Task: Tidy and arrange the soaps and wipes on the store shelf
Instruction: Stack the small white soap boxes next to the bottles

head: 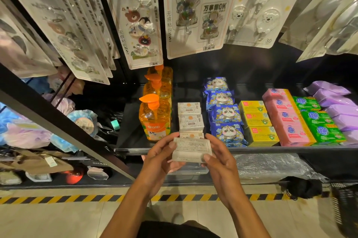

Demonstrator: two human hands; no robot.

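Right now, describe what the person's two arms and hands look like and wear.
The left hand and right hand are bare: no gloves, rings or watch visible. The left forearm and right forearm are uncovered to the frame's edge; no sleeve or bracelet shows.

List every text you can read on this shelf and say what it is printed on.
"Gali" and "3X": front orange pump bottle.
"万事皆OK": hanging hook card.
"无痕粘钩": same card, and the animal hook card.
"HOOK" and "30": bear hook card.
"超能": green soap boxes and pink soap boxes.
Held white soap box, yellow boxes: print too small to read.
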